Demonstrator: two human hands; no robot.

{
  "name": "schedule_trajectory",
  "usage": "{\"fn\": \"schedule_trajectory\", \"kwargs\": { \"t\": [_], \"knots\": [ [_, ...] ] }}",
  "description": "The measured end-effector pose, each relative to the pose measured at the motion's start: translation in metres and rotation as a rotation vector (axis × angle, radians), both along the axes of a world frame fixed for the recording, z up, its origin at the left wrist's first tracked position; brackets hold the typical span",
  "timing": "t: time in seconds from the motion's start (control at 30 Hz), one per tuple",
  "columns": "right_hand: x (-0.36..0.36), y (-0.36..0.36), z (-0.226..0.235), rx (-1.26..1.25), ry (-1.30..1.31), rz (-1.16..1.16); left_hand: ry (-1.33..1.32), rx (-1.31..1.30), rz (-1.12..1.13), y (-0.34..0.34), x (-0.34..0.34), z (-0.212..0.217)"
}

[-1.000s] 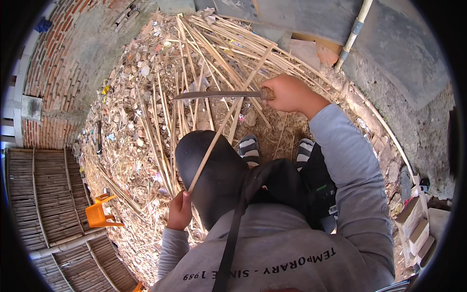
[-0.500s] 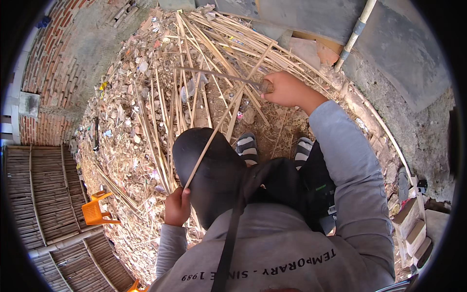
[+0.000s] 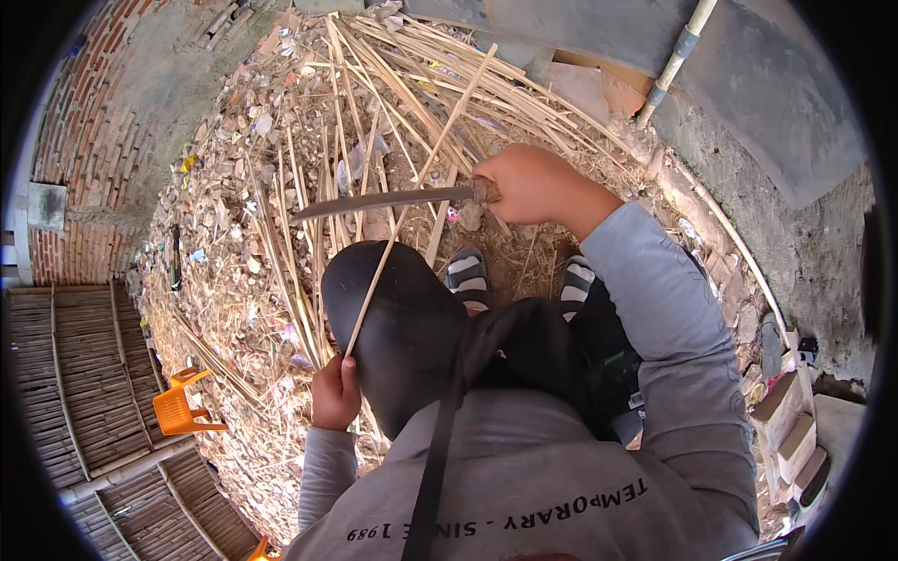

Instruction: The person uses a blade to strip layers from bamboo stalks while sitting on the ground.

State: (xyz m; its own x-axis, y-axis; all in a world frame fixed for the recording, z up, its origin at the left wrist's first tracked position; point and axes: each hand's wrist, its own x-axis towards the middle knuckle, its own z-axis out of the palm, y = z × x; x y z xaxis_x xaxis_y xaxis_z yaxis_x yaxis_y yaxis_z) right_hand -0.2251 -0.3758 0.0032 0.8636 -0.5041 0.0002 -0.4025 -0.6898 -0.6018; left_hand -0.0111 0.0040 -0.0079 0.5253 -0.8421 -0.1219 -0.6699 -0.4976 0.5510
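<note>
Over rubble (image 3: 224,245), the right hand (image 3: 526,184) grips one machete (image 3: 374,202); the left hand (image 3: 334,395), one strip (image 3: 376,282), probably bamboo.

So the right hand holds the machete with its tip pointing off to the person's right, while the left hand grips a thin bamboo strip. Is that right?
Not quite: the head view shows the machete pointing to the person's left. The right hand does hold it, and the left hand does grip a thin bamboo strip.
</note>
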Motion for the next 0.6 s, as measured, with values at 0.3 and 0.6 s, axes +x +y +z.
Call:
{"fn": "schedule_trajectory", "kwargs": {
  "t": [0.3,0.6],
  "knots": [
    [-0.011,-0.038,-0.013,0.106,0.039,-0.123,-0.111,0.000,0.013,-0.008,0.002,0.000],
    [-0.005,0.007,0.006,-0.198,0.143,0.077,-0.252,0.028,-0.065,-0.009,0.009,0.005]
  ]
}}
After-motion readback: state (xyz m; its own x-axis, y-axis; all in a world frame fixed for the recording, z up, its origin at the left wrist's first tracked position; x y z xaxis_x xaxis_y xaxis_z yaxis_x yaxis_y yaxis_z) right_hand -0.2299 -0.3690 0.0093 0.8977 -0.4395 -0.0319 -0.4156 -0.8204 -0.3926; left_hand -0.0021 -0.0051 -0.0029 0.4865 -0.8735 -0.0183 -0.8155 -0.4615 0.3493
